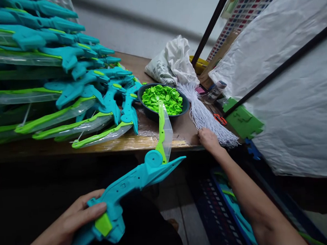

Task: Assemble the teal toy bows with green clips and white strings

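Note:
A teal toy bow (128,182) with a lime-green limb and a clear plastic piece is in my left hand (75,216). My fingers and thumb wrap its grip beside a green block. The bow is tilted, its upper limb pointing up past the table edge. My right hand (209,139) is at the table's front edge, fingers curled against the left side of a bundle of white strings (206,117). What its fingertips pinch, if anything, is hidden. Beyond the bow stands a dark bowl (149,114) full of small lime-green plastic pieces (165,97).
Similar bows are stacked high (69,83) on the table's left. A white sack (174,60), orange-handled scissors (220,119) and a green foam mat (241,119) lie behind and right. A blue crate (223,199) with teal parts stands below. Dark poles (280,70) cross the right side.

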Demonstrator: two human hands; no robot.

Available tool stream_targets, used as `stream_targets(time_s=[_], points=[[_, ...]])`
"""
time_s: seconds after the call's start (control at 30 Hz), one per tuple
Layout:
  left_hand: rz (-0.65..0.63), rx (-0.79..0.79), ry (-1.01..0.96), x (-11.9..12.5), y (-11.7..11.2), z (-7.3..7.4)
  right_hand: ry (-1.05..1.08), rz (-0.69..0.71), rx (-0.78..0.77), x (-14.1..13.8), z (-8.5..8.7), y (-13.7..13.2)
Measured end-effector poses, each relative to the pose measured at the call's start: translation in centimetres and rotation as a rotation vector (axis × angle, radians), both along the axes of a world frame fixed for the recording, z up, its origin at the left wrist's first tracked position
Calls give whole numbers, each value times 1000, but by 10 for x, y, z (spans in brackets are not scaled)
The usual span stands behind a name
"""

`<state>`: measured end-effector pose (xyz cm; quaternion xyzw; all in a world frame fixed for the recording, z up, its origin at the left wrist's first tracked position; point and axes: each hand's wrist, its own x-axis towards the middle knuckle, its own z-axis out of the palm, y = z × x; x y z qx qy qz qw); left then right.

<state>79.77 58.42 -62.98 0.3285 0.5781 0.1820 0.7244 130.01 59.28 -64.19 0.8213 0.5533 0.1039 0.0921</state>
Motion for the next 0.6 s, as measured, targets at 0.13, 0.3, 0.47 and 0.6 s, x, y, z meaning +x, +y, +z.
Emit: stream_targets(time_s=[0.13, 0.3, 0.47, 0.6], points=[[27, -55, -67, 7, 0, 7, -41, 24, 74, 1, -3, 0], [54, -115, -158, 11, 0, 14, -13, 71, 249, -4, -8, -10], [82, -119, -133, 6, -1, 8, 88, 118, 504, -7, -9, -17], [65, -95, -109, -3, -1, -4, 180, 186, 769, -22, -4, -24]])
